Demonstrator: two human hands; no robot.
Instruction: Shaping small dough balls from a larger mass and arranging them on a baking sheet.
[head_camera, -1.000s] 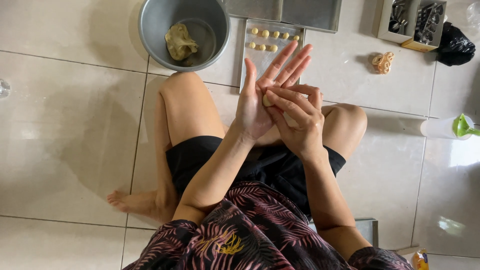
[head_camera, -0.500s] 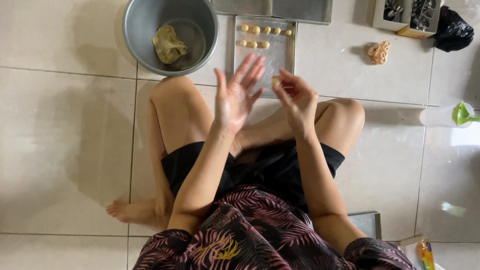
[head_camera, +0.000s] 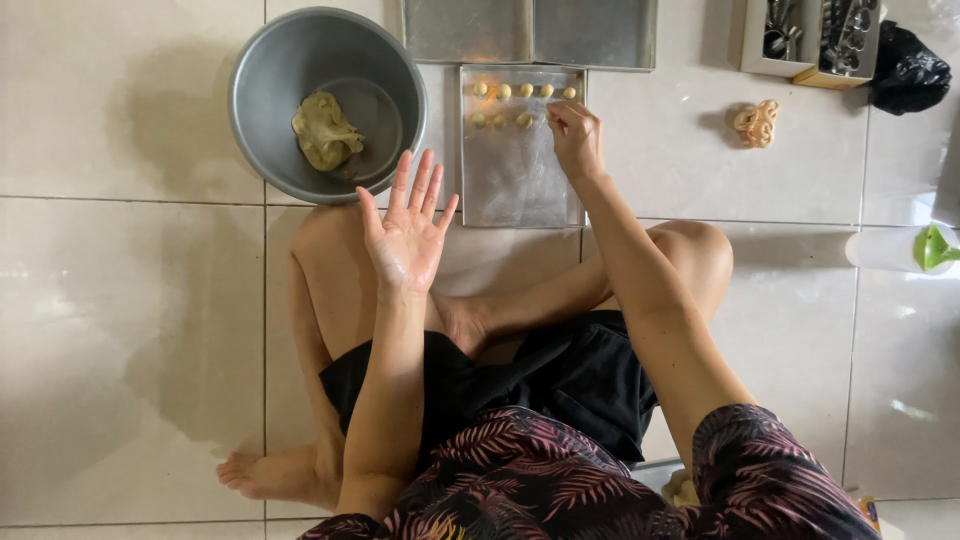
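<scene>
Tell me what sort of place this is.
Probably a home kitchen floor used for baking: a person sits cross-legged on pale tiles, with a metal bowl of dough and a baking tray of small dough balls.

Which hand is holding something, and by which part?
The left hand is open and empty. The right hand pinches something at the tray; what exactly cannot be told.

A black bag (head_camera: 905, 70) by a box of tools (head_camera: 812, 42); a pretzel-shaped piece (head_camera: 756, 122), perhaps dough; a green-capped white bottle (head_camera: 905, 249).
</scene>
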